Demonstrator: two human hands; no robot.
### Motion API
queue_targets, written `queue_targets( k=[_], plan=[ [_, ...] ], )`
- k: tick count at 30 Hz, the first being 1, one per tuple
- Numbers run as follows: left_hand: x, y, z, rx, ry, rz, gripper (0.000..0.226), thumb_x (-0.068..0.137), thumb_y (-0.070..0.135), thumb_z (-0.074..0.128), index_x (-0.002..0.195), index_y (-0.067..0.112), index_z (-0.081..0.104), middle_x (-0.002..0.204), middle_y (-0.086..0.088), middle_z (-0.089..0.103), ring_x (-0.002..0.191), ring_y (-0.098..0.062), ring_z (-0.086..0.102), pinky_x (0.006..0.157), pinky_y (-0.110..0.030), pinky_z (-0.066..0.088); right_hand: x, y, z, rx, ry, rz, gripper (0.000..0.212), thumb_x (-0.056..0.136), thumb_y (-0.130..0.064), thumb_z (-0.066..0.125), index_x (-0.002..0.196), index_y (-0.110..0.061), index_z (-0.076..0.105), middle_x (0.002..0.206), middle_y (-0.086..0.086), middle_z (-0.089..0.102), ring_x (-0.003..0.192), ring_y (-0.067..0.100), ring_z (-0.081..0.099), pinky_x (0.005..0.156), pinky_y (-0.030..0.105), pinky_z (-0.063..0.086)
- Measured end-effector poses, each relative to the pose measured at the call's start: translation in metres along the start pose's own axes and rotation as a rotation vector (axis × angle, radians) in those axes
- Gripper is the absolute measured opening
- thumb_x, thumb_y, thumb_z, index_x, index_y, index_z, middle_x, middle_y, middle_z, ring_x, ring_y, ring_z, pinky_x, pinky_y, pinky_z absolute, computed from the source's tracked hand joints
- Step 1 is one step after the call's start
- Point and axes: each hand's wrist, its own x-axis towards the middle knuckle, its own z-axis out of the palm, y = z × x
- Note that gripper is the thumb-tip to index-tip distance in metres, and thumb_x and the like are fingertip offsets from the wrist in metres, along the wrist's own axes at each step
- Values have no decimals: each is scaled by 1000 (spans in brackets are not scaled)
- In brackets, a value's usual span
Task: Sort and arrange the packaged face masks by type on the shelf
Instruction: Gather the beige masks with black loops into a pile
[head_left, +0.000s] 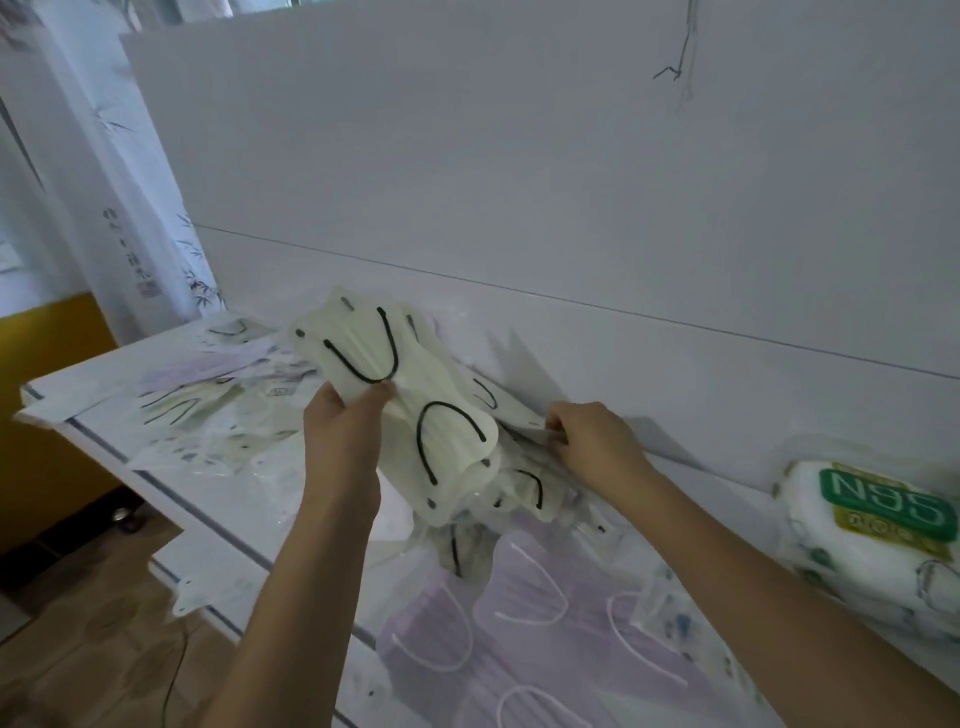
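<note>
Cream masks (415, 395), held, long axis upper-left to lower-right

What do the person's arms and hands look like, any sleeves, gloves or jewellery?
Both forearms are bare as far as the frame shows, with no sleeves in view. The left hand and right hand wear no gloves, and no rings, watch or bracelets show.

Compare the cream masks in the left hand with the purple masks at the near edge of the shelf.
The cream masks have black ear loops; the purple masks have white ones. The cream masks are held up by the left hand; the purple masks lie flat on the shelf. Both are in clear wrappers.
</note>
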Motion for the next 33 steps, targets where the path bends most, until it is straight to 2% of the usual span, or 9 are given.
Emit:
queue_targets(
  k=[6, 9, 12, 18, 20, 24, 28, 30, 33],
  plan=[
    [-5, 7, 6, -30, -5, 14, 21, 93, 10, 65, 113, 16, 68, 102, 1, 74, 98, -21, 69, 87, -39, 57, -20, -8, -12, 310, 95, 28, 41, 91, -54, 59, 110, -18, 63, 98, -9, 58, 92, 12, 58, 75, 27, 42],
    [-5, 6, 9, -64, -8, 28, 17, 96, 15, 65, 108, 28, 65, 104, 8, 72, 97, -14, 69, 93, -43, 57, -31, -12, -37, 448, 467, 54, 14, 96, -25, 61, 106, -16, 62, 93, -6, 63, 86, 15, 62, 71, 22, 43],
    [-12, 4, 16, -42, -34, 64, 17, 102, 25, 59, 118, 30, 61, 108, 11, 71, 105, -14, 68, 93, -42, 57, -46, -31, -68, 556, 718, 66, 30, 97, -10, 56, 125, -19, 53, 106, -4, 66, 93, 14, 64, 74, 16, 43],
    [-31, 2, 30, -104, -227, -73, 60, 91, 68, 52, 130, 24, 63, 116, -5, 74, 108, -30, 70, 97, -50, 56, -72, -77, -48, 306, 474, -418, 34, 97, -14, 52, 127, -23, 63, 118, -7, 70, 106, 9, 63, 91, 30, 52],
    [-33, -2, 29, -24, -226, -2, 45, 92, 49, 67, 129, 23, 64, 115, 0, 75, 107, -23, 71, 93, -43, 58, -76, -75, -37, 354, 333, -557, 33, 100, -26, 50, 129, -17, 63, 129, -4, 65, 120, 8, 57, 101, 28, 46],
    [-23, -7, 9, -57, -54, 42, 30, 94, 12, 68, 124, 18, 64, 113, 3, 73, 108, -21, 69, 92, -41, 57, -85, -44, -30, 567, 260, -339, 50, 97, -55, 43, 140, -29, 48, 137, -15, 52, 126, 0, 47, 106, 25, 41],
    [-7, -2, -17, -126, 56, 47, 35, 94, 15, 68, 129, 20, 61, 118, 5, 70, 113, -21, 66, 100, -47, 53, -89, -4, -10, 225, -162, -167, 61, 83, -61, 66, 138, -42, 49, 128, -18, 58, 113, 1, 54, 95, 23, 46],
    [-5, -4, -25, -117, 52, 39, 42, 94, 16, 68, 135, 21, 60, 122, 5, 69, 114, -21, 65, 101, -47, 52, -89, 1, -3, 255, -47, -115, 18, 91, -46, 63, 105, -37, 70, 98, -13, 71, 90, 6, 64, 77, 23, 47],
    [-9, -6, -28, -103, 7, 33, 42, 94, 15, 68, 135, 21, 59, 123, 5, 69, 114, -19, 64, 103, -44, 51, -81, -1, -13, 498, 168, 4, 31, 100, -32, 54, 73, -15, 59, 67, 4, 58, 64, 16, 53, 61, 30, 42]
  ],
)
